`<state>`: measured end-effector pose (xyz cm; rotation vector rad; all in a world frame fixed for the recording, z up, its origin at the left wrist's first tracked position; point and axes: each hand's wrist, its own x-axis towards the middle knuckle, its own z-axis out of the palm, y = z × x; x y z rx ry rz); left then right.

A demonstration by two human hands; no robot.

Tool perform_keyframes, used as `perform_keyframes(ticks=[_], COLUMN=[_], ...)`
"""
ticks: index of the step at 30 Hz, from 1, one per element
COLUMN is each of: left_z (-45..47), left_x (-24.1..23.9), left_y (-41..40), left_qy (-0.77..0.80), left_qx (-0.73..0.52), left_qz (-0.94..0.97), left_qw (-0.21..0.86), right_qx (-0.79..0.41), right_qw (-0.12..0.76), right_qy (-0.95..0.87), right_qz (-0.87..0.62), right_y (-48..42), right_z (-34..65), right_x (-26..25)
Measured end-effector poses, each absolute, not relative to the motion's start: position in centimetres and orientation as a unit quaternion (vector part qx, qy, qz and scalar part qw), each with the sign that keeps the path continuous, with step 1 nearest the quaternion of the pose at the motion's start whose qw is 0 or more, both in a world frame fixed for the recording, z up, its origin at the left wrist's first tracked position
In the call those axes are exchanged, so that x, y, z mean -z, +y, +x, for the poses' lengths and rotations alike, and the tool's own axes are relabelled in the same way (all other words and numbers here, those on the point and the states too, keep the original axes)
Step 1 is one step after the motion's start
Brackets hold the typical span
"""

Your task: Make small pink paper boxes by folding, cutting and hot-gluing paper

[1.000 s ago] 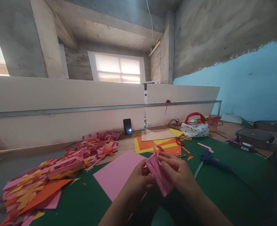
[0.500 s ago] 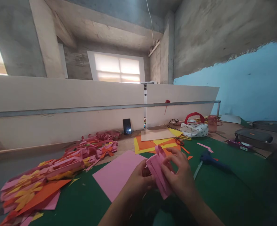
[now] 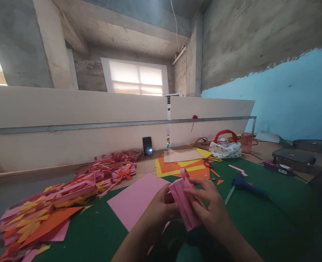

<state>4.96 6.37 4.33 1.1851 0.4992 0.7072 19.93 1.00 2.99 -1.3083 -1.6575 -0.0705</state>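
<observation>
Between my hands is a folded pink paper piece [image 3: 187,207], shaped like a small bag with a paper loop at its top. My left hand [image 3: 163,205] grips its left side, the fingertips partly hidden behind it. On the right side, my right hand [image 3: 207,202] pinches the paper with fingers laid along its front face. A flat pink paper sheet [image 3: 137,198] lies on the green mat [image 3: 95,229] behind my left hand. To the right of my right hand rests a blue glue gun [image 3: 244,183] with a pale glue stick.
Paper strips and cut shapes form a heap [image 3: 68,193] on the left. Orange and yellow sheets [image 3: 161,171] lie beyond my hands, near scissors [image 3: 214,159]. A phone [image 3: 147,146] leans against the white panel. A patterned pouch [image 3: 226,150] and a dark case [image 3: 294,157] stand farther right.
My right hand's fingers have shifted across the front of the pink paper piece, lying flatter on it. The left hand stays almost where it was.
</observation>
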Motion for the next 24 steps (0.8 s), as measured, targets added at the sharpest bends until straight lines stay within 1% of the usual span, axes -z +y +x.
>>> perform_keyframes(ticks=[7, 12, 15, 19, 24], left_z=[4.7, 4.8, 4.7, 4.8, 4.9], left_x=[-5.1, -5.0, -5.0, -5.4, -5.4], left_y=[5.8, 5.9, 5.8, 5.6, 5.5], left_qy=[0.192, 0.213, 0.196, 0.181, 0.174], left_qx=[-0.306, -0.314, -0.311, -0.313, -0.324], left_qz=[0.557, 0.554, 0.559, 0.573, 0.567], left_qw=[0.748, 0.742, 0.743, 0.735, 0.737], right_qx=[0.005, -0.015, -0.015, 0.007, 0.080], right_qw=[0.541, 0.545, 0.567, 0.593, 0.581], right_qy=[-0.622, -0.603, -0.586, -0.593, -0.613], right_qz=[-0.566, -0.582, -0.579, -0.544, -0.529], right_y=[1.2, 0.9, 0.8, 0.8, 0.8], right_z=[19.9, 19.7, 19.6, 19.5, 19.5], right_x=[-2.3, -2.5, -2.3, -1.9, -2.2])
